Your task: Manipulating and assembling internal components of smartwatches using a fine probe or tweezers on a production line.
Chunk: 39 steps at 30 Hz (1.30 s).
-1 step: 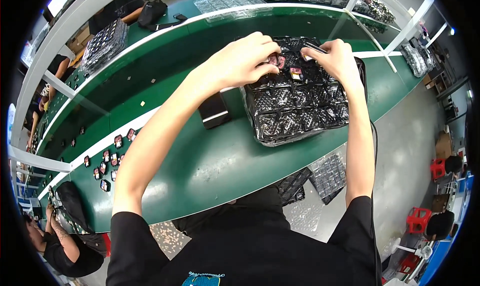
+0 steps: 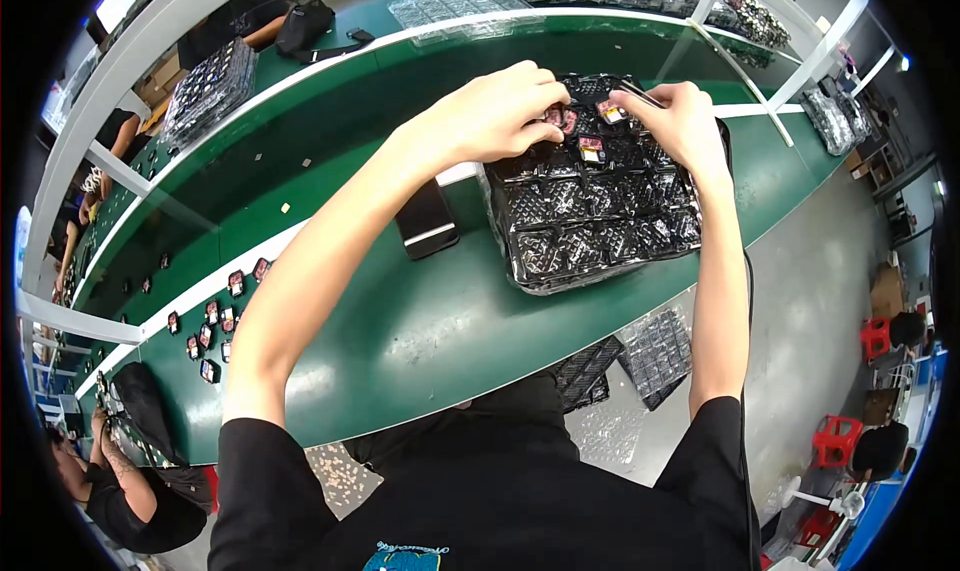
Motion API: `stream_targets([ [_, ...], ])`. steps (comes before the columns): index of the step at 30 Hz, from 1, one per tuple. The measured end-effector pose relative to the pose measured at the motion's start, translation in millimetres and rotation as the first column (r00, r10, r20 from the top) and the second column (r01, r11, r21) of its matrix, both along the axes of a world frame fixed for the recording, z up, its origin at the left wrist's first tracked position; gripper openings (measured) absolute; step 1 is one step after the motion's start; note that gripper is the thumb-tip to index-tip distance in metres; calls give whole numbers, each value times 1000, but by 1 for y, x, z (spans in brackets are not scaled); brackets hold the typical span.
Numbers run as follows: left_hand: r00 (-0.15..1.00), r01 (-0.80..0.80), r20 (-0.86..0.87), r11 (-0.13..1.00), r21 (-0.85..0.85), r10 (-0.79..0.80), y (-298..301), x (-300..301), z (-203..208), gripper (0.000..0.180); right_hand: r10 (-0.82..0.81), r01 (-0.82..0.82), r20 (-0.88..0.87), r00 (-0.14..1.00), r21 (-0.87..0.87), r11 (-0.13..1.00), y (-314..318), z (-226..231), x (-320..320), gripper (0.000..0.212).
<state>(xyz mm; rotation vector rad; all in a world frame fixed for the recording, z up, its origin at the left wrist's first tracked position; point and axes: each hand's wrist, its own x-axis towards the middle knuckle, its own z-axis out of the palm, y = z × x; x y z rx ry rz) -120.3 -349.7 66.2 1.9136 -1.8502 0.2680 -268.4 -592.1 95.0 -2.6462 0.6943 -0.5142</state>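
Observation:
A stack of black plastic trays point(image 2: 555, 256) with square pockets lies on the green bench in front of me. My left hand point(image 2: 515, 116) is over its far left part, with fingers closed on small black parts with red labels point(image 2: 560, 121). My right hand point(image 2: 680, 121) pinches a slim dark tool with a shiny edge, like tweezers point(image 2: 640, 95), at the tray's far right. Its tip is close to a labelled part point(image 2: 611, 111) in a pocket. Another labelled part point(image 2: 592, 150) sits in the pocket nearer me. The front pockets hold no labelled parts.
A black box with a pale stripe point(image 2: 430, 239) stands left of the trays. Several loose labelled parts point(image 2: 210, 313) lie farther left on the bench point(image 2: 400, 356). A raised green ledge point(image 2: 330, 161) runs behind. More trays point(image 2: 657, 356) lie below the bench edge. Another person point(image 2: 130, 491) works at lower left.
My left hand has shifted slightly right with its parts. My right fingers have drawn a little up and away, so the labelled part at the far right shows more fully.

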Motion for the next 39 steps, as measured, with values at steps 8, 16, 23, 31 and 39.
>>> stream_targets([
  [8,965,182,123,931,315,-230,-69,23,25,43,-58,7,291,955,174,985,-26,-18,-76,43],
  [16,957,289,-48,912,291,-287,-42,33,22,51,-37,-93,386,922,315,945,-27,-31,-90,31],
  [23,974,32,-218,995,-95,-52,69,25,21,51,153,-317,404,902,378,870,33,-21,-98,21],
  [31,739,-631,-264,774,53,620,310,-32,-102,43,537,-566,221,814,509,648,177,-19,-139,19],
  [39,99,-995,-1,99,-20,995,538,61,-140,71,685,-725,279,673,432,536,306,-134,-92,23],
])
